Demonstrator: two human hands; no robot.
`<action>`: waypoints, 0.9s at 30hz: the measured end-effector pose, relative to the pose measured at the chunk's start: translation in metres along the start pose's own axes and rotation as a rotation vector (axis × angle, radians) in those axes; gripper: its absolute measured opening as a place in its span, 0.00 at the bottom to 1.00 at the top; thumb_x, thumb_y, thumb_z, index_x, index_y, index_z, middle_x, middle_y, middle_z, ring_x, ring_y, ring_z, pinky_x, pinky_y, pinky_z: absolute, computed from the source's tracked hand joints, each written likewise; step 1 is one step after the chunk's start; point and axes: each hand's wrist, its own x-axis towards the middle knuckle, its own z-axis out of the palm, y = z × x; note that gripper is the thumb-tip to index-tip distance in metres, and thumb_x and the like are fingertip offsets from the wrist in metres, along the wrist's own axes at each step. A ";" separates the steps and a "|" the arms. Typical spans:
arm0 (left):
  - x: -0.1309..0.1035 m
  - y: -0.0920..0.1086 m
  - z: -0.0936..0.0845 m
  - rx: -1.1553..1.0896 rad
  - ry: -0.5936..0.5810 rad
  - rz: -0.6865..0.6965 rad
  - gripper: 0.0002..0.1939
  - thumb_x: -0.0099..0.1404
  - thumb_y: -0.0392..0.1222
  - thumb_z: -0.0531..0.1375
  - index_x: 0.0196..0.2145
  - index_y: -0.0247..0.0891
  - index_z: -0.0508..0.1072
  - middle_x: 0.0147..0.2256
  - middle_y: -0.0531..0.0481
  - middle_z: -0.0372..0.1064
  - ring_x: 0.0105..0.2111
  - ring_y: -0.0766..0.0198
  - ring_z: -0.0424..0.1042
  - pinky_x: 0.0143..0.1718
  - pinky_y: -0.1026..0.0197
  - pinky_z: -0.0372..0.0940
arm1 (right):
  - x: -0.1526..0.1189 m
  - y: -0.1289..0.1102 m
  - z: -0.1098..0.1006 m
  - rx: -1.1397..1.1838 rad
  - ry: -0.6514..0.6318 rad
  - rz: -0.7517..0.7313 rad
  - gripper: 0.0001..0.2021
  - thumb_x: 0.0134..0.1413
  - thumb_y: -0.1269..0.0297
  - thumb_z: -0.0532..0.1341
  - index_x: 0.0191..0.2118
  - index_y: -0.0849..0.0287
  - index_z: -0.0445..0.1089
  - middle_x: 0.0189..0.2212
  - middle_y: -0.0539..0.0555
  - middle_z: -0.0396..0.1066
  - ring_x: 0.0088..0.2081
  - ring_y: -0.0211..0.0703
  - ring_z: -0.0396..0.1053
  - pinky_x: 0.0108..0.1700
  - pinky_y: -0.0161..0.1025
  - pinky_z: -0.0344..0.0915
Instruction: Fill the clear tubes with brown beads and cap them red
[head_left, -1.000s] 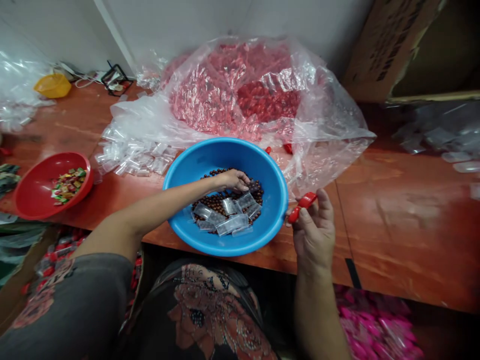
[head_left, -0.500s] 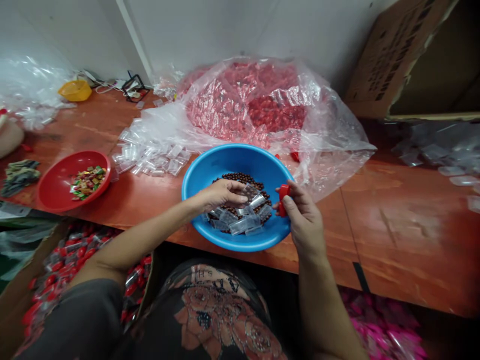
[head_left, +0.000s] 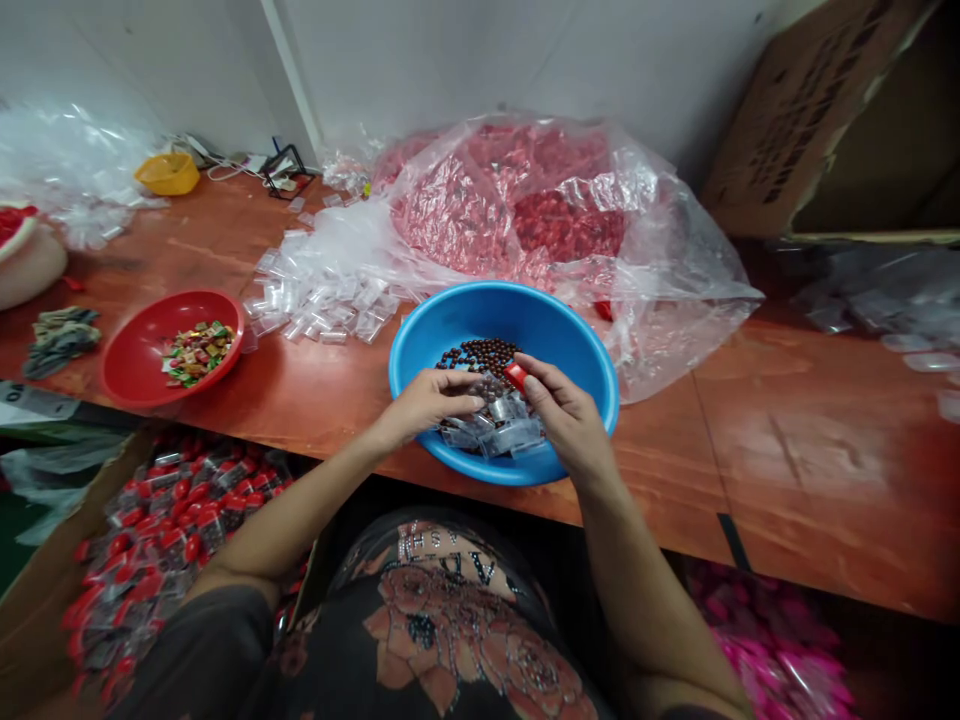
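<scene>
Over the blue basin (head_left: 416,335) both hands are close together. My right hand (head_left: 571,415) pinches a small red plastic cap (head_left: 516,376) between thumb and fingers. Facing it from the left, my left hand (head_left: 431,405) grips a small clear plastic case (head_left: 490,386), partly hidden by the fingers. Dark brown beads (head_left: 480,352) lie in the basin. More clear plastic cases (head_left: 511,436) are heaped on them at the near side.
A clear bag of red parts (head_left: 465,210) lies behind the basin, beside a pile of clear cases (head_left: 337,305). At left stands a red bowl (head_left: 124,365) of wrapped candies. Red-capped cases (head_left: 187,520) fill a box below the table. A cardboard box (head_left: 787,130) stands back right.
My right hand has brought the red cap from the basin's right rim inward, close to my left hand. The whole view has shifted slightly.
</scene>
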 end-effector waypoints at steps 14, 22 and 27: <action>-0.003 -0.017 0.013 -0.017 0.036 0.166 0.22 0.55 0.41 0.68 0.48 0.36 0.79 0.48 0.44 0.77 0.46 0.59 0.75 0.51 0.56 0.67 | -0.014 -0.002 0.008 -0.373 -0.042 -0.332 0.21 0.64 0.59 0.58 0.62 0.47 0.65 0.54 0.56 0.72 0.55 0.48 0.70 0.57 0.52 0.68; -0.003 -0.019 0.032 -0.216 0.078 0.125 0.21 0.59 0.54 0.66 0.43 0.35 0.73 0.36 0.48 0.76 0.34 0.66 0.74 0.39 0.65 0.68 | -0.017 0.012 0.008 -0.694 -0.023 -0.665 0.38 0.55 0.56 0.66 0.67 0.57 0.52 0.53 0.65 0.71 0.51 0.57 0.72 0.50 0.55 0.70; 0.003 -0.022 0.046 -0.290 0.022 0.041 0.28 0.68 0.64 0.52 0.51 0.38 0.67 0.28 0.51 0.71 0.24 0.66 0.70 0.25 0.65 0.65 | -0.018 0.008 0.011 -0.711 -0.114 -0.684 0.35 0.55 0.55 0.65 0.65 0.58 0.56 0.50 0.64 0.73 0.47 0.56 0.72 0.48 0.53 0.71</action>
